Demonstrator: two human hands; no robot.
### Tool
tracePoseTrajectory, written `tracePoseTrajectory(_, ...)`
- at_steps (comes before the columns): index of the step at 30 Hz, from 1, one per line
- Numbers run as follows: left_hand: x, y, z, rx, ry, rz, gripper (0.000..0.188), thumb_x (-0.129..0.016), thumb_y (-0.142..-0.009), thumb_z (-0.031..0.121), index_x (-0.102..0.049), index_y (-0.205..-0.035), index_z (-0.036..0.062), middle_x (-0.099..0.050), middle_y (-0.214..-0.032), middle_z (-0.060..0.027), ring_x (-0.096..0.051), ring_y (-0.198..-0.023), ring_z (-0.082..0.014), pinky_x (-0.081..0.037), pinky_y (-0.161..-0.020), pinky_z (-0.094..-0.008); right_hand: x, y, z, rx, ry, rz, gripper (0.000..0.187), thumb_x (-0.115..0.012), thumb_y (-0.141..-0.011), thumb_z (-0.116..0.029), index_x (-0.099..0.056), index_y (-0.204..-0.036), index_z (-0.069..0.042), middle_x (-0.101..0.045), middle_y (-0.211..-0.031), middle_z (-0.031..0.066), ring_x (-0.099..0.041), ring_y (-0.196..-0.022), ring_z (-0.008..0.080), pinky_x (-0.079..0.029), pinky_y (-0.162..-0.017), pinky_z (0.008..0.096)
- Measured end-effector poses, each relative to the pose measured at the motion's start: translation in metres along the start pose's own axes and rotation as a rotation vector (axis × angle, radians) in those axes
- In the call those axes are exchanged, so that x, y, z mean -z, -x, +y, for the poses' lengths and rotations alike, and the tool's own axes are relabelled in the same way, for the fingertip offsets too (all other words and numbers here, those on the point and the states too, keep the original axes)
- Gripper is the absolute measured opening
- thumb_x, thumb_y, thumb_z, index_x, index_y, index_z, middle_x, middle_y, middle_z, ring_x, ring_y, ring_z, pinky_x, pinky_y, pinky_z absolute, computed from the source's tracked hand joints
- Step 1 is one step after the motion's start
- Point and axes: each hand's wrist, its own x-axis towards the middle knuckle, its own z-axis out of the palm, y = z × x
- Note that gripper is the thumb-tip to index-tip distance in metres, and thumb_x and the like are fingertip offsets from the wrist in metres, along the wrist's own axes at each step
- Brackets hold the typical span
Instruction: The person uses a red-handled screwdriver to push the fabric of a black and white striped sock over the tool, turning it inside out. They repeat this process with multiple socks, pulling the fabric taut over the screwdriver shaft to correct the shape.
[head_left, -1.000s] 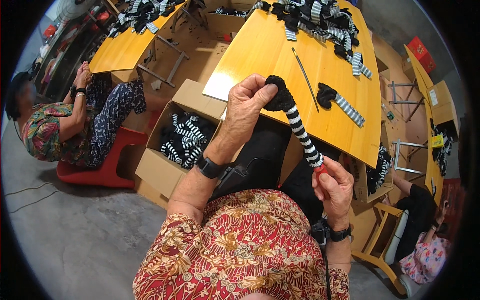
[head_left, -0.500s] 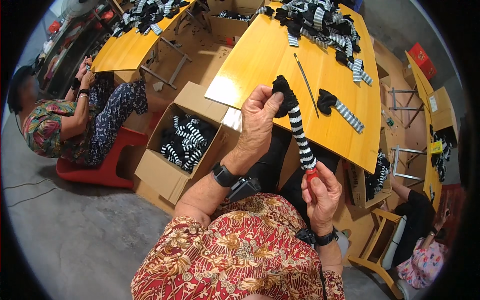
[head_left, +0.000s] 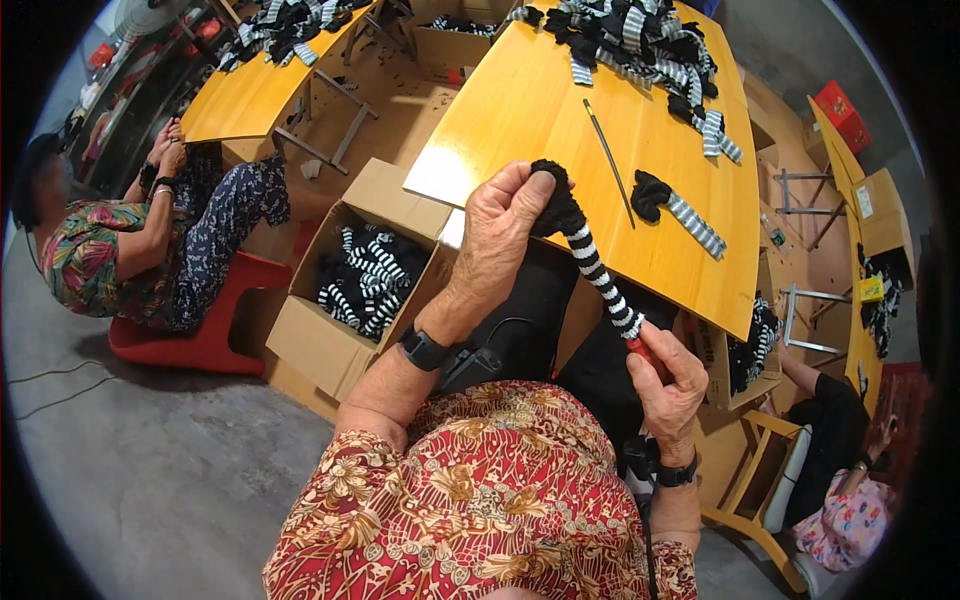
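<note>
A sock-like knitted piece (head_left: 596, 272) with a black end and black-and-white stripes is stretched slantwise between my hands. My left hand (head_left: 496, 235) pinches its black end between thumb and fingers. My right hand (head_left: 672, 385) is closed round a red handle (head_left: 641, 348) at the striped end. Whatever part of the handle's tool lies inside the knit is hidden. On the yellow table (head_left: 500, 130) just beyond lie a thin dark rod (head_left: 610, 160) and a black knitted piece with a grey-striped cuff (head_left: 685, 220).
A heap of striped knitted pieces (head_left: 640, 50) covers the table's far end. An open carton (head_left: 320, 345) of them stands at my left, another carton (head_left: 715, 365) at right under the table edge. One person sits on a red chair (head_left: 190, 340) at left, another person (head_left: 840, 520) at lower right.
My hands have moved slightly apart, the left one left and the right one to the right, with the knitted piece still held between them.
</note>
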Motion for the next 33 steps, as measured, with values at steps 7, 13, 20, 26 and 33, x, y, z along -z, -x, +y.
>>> tracePoseTrajectory(7, 0.0, -0.004, 0.015, 0.012, -0.018, -0.149, 0.025, -0.059, -0.096, 0.026, -0.065, -0.105, 0.0031, -0.069, -0.094, -0.0032, -0.063, -0.084, -0.0079, -0.05, -0.079, -0.0225, -0.01, -0.002, 0.003, -0.067, -0.269, 0.058, 0.034, -0.066, -0.081, 0.001, -0.064, -0.115, 0.001, -0.063, -0.079, 0.0062, -0.053, -0.061, 0.0074, -0.04, -0.053, 0.0195)
tracePoseTrajectory(13, -0.003, 0.004, 0.0, -0.154, -0.1, -0.031, 0.023, -0.055, -0.099, 0.022, -0.064, -0.102, 0.0015, -0.061, -0.086, 0.0064, -0.049, -0.076, -0.0012, -0.042, -0.066, -0.018, -0.027, -0.003, 0.0, -0.189, -0.542, 0.093, 0.034, -0.067, -0.084, -0.003, -0.063, -0.118, 0.001, -0.065, -0.08, 0.0074, -0.052, -0.057, 0.0058, -0.039, -0.049, 0.0186)
tracePoseTrajectory(20, 0.005, 0.001, 0.023, 0.02, -0.129, -0.092, 0.024, -0.06, -0.096, 0.025, -0.065, -0.103, 0.0032, -0.066, -0.091, 0.0018, -0.058, -0.081, -0.0056, -0.047, -0.077, -0.0221, -0.005, -0.007, 0.003, -0.197, -0.243, 0.007, 0.036, -0.068, -0.079, 0.003, -0.065, -0.115, 0.001, -0.067, -0.096, 0.0072, -0.061, -0.087, 0.0109, -0.049, -0.076, 0.0219)
tracePoseTrajectory(26, 0.016, -0.007, 0.016, 0.022, -0.067, -0.108, 0.018, -0.064, -0.093, 0.023, -0.065, -0.099, 0.0061, -0.067, -0.091, 0.0009, -0.059, -0.079, -0.0054, -0.048, -0.075, -0.021, -0.005, -0.007, -0.003, -0.23, -0.25, -0.031, 0.036, -0.067, -0.082, 0.001, -0.064, -0.118, -0.001, -0.067, -0.091, 0.0055, -0.057, -0.066, 0.0059, -0.045, -0.058, 0.0186)
tracePoseTrajectory(33, 0.01, -0.02, 0.003, -0.02, 0.196, 0.069, 0.015, -0.064, -0.092, 0.019, -0.065, -0.099, 0.0055, -0.069, -0.095, -0.002, -0.065, -0.086, -0.0097, -0.053, -0.08, -0.0242, -0.02, 0.015, 0.006, -0.333, -0.536, 0.062, 0.035, -0.062, -0.088, -0.005, -0.061, -0.123, -0.002, -0.064, -0.081, 0.0057, -0.051, -0.055, 0.0052, -0.039, -0.046, 0.0182)
